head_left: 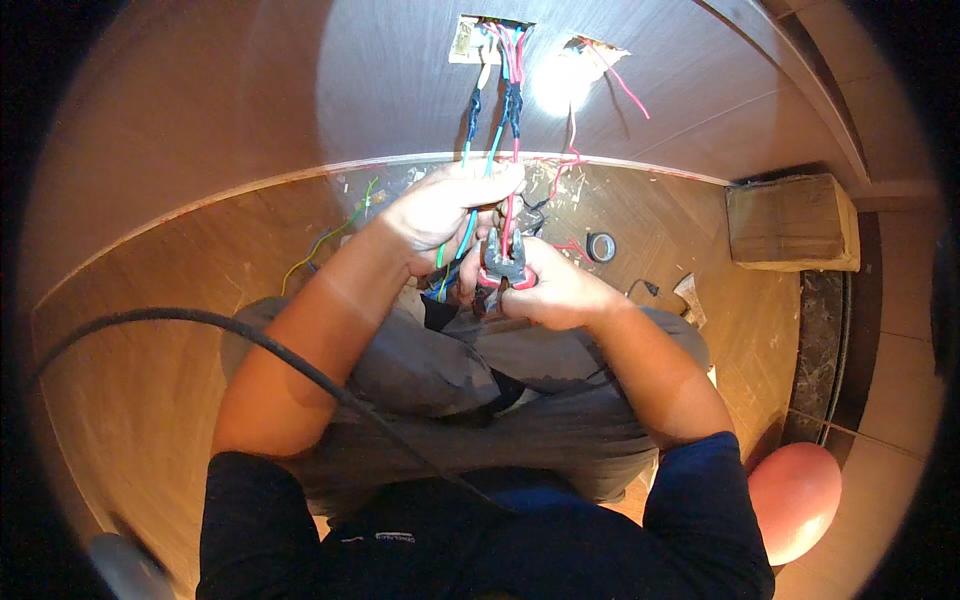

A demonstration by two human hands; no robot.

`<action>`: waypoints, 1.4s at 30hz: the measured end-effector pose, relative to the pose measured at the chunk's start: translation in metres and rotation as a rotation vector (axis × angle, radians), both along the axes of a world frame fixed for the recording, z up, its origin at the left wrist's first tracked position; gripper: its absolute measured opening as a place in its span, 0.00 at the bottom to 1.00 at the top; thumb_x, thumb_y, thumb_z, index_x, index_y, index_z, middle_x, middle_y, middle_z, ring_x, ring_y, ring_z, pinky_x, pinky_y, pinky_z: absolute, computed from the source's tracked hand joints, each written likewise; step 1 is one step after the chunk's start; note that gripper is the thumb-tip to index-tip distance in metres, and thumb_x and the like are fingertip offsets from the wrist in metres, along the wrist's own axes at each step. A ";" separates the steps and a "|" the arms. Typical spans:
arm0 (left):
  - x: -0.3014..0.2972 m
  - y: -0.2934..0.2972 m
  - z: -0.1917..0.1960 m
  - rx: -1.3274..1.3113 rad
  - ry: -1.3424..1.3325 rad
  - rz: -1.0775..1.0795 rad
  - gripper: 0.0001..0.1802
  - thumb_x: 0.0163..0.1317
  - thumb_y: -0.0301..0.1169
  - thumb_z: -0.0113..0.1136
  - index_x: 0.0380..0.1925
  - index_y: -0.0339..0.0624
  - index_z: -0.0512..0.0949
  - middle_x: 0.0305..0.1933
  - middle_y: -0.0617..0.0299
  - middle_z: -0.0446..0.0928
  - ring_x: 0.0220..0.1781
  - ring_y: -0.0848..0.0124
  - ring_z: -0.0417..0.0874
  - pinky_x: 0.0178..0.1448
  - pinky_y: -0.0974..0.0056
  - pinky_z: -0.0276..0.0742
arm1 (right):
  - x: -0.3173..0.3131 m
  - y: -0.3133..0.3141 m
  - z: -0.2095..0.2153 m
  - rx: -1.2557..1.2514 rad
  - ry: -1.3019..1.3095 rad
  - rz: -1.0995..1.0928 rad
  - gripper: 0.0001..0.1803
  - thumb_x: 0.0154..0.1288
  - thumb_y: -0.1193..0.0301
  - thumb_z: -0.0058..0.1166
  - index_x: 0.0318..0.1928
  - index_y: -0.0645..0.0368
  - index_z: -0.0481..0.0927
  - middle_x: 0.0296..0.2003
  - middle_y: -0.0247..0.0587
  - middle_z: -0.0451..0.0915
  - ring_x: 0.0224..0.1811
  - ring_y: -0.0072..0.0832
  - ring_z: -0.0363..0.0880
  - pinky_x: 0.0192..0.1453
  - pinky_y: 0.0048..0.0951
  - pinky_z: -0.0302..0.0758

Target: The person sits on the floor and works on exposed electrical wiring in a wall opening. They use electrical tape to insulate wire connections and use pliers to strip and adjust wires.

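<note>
Several wires hang from a rectangular wall opening (492,20), with black tape wraps (513,108) around them partway down. Below the wraps run a red wire (516,150), a blue wire (493,152) and a green wire (466,150). My left hand (435,210) is closed around these wires, its thumb lying across them. Just below it, my right hand (560,290) grips red-handled pliers (506,264), whose jaws point up toward the wall. The red wire's lower part reaches the jaws; whether they clamp it I cannot tell. My right palm hides much of the handles.
A second wall opening (600,46) has a loose red wire (632,92) and a bright glare beside it. On the wooden floor lie a black tape roll (601,247), a yellow-green wire (325,240) and scraps. A cardboard box (785,225) stands right. A black cable (240,325) arches across my left arm.
</note>
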State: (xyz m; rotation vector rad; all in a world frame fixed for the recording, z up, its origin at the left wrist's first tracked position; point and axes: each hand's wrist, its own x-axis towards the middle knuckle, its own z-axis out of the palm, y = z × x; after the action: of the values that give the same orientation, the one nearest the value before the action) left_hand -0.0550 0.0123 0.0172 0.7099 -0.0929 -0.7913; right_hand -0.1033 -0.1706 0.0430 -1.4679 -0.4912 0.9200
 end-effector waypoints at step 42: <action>0.003 0.013 0.005 -0.113 -0.071 -0.162 0.07 0.71 0.29 0.62 0.44 0.42 0.75 0.37 0.66 0.78 0.37 0.77 0.80 0.44 0.69 0.80 | -0.035 0.038 0.000 0.353 0.424 -0.285 0.18 0.41 0.81 0.53 0.39 0.62 0.77 0.34 0.43 0.80 0.45 0.37 0.82 0.55 0.40 0.78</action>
State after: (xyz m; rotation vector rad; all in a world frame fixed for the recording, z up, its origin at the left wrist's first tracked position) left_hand -0.0521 0.0251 0.0220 0.6282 -0.2603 -0.9082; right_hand -0.1383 -0.1323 0.0428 -0.9572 -0.1153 0.8355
